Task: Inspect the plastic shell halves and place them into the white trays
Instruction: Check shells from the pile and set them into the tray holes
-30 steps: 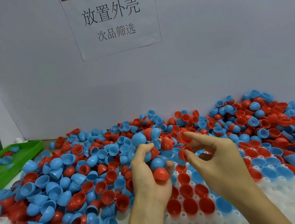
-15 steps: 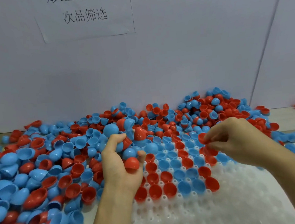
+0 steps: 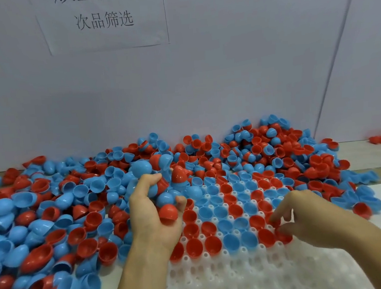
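Your left hand [image 3: 154, 214] clutches several shells [image 3: 166, 212]; your right hand [image 3: 307, 221] pinches a red shell [image 3: 282, 236] over the tray [image 3: 254, 274]; the overfull left grip could spill

**Glossy plastic against matt board**

The shells [image 3: 51, 202] heaped across the table are smooth moulded plastic, red and blue, with a soft gloss; small highlights sit on their domed backs and inside their cups. The red shell [image 3: 167, 212] held in the left hand [image 3: 152, 216] shows the same sheen. The tray [image 3: 242, 278] is a thin, milky-white plastic, slightly see-through and shiny along the ridges between its pockets. Behind the heap, the wall [image 3: 225, 83] looks like flat matt board, pale and without glare. The sheet [image 3: 105, 20] stuck on it is plain white paper, matt, with black print. The table [image 3: 374, 151] at the far right looks pale, smooth and dull.
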